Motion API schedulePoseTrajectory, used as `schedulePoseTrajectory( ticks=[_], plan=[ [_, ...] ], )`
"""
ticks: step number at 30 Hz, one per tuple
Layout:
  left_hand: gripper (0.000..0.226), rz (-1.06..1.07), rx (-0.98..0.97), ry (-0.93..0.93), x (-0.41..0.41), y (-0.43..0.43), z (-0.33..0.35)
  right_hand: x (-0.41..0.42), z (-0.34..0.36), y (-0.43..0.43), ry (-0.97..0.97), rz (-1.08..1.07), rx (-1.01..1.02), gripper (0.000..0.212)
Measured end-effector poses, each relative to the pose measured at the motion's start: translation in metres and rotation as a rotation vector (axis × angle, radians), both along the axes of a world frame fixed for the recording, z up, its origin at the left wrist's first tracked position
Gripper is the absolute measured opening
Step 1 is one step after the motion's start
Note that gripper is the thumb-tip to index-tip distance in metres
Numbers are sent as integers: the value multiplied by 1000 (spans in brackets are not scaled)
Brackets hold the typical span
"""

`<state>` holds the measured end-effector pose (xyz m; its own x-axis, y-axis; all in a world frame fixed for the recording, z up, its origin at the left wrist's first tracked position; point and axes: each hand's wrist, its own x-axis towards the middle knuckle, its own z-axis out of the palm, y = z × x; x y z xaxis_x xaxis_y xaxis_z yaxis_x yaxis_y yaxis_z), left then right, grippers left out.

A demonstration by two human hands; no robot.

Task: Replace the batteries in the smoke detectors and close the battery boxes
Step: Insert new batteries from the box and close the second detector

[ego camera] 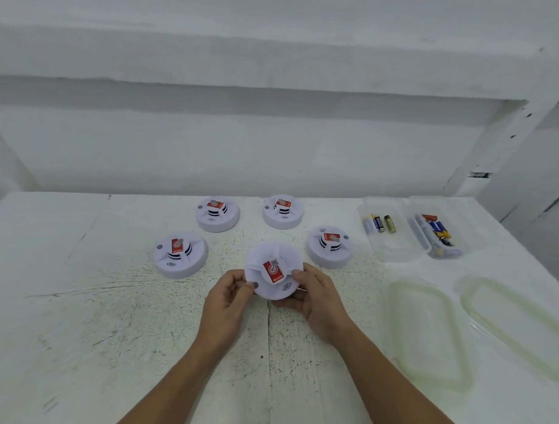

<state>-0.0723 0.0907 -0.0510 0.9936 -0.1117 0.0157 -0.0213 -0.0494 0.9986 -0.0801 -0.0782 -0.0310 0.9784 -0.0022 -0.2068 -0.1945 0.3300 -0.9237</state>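
Observation:
I hold a white round smoke detector (271, 263) with a red label just above the table, tilted toward me. My left hand (226, 304) grips its left rim, and my right hand (317, 301) grips its right and lower rim. Several more white detectors rest face up on the table: one at the left (181, 255), one at the back left (217, 214), one at the back right (283, 211) and one at the right (330, 246).
Two clear plastic boxes stand at the right: the nearer-left box (389, 252) holds three batteries (380, 223), the other box (462, 224) holds several batteries. Two clear lids (428, 330) lie in front of them. A white wall rises behind the table (85, 313).

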Motion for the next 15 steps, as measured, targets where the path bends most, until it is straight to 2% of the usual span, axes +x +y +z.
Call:
schedulePoseTrajectory(
  ticks=[4, 7, 15],
  plan=[
    [8, 10, 45, 0, 2, 0, -5, -2, -4, -1, 17, 20, 20, 24],
    [20, 20, 74, 0, 3, -2, -6, -2, -5, -2, 23, 25, 10, 24],
    [19, 26, 68, 11, 4, -5, -9, -3, -10, -1, 34, 3, -24, 24]
  ],
)
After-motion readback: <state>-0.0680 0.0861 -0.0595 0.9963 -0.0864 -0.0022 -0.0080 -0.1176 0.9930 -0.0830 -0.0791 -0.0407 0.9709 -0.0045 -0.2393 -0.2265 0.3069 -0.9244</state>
